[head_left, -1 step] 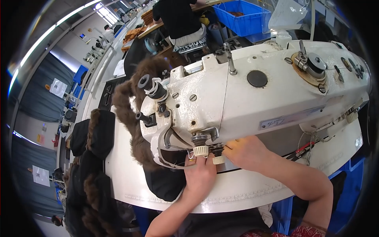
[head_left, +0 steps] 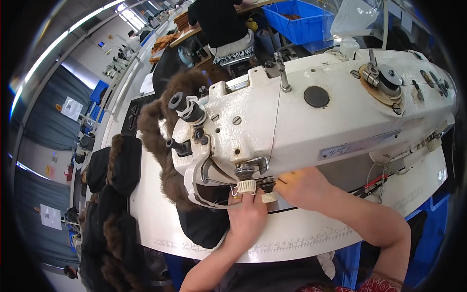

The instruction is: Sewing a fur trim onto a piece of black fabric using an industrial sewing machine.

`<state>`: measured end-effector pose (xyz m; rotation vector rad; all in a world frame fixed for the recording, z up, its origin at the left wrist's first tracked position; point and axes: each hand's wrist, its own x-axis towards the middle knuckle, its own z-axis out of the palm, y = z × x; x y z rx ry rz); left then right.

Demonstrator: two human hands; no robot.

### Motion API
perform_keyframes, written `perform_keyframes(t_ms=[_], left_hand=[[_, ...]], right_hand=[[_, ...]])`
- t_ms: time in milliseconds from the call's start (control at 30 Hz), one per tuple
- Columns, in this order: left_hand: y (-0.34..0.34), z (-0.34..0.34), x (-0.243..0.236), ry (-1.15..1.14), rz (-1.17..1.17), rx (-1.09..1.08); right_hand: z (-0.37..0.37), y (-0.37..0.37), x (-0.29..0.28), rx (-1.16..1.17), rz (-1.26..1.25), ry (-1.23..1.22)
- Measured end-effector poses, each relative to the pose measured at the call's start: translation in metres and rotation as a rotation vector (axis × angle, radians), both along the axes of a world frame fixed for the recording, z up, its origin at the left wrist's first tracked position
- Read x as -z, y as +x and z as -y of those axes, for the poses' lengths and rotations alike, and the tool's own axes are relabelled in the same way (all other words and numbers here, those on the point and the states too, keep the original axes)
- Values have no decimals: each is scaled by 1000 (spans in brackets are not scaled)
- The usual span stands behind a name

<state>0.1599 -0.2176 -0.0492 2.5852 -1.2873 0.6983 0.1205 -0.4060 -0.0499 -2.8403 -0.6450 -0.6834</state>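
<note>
A white sewing machine [head_left: 292,121] stretches across the view, its needle area hidden by its own head. Brown fur [head_left: 170,190] joined to a black cloth piece [head_left: 204,226] lies at the left end of the head and runs in beneath it. Against the cloth's right edge is my left hand [head_left: 245,221], fingers pointing away from me and partly covered by the tension knob [head_left: 246,186]; their tips are out of sight. My right hand [head_left: 306,187] is curled closed beneath the machine arm, right of the knobs. Whatever its fingertips grip is hidden.
Black pieces with brown fur [head_left: 124,165] are piled at the table's left edge. Red-handled snips [head_left: 374,182] lie under the arm at the right. A blue crate [head_left: 296,22] stands behind the machine, near a seated person in black [head_left: 216,24].
</note>
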Motion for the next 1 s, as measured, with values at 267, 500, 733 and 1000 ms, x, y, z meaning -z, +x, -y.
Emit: perform_keyframes(t_ms=[267,500,733,1000], left_hand=[[-39,-17,-58,179,-27,107],[19,-42,-157,470,-175,374],[55,-22,-140,534,-293,407],[61,-24,-139,602,-469,603]], right_hand=[[-4,3,-13,-138,-132,217],[-5,2,-13,-125,-195,90],[-7,0,-4,-126,-150,81],[-9,-1,0,-112,-131,206]])
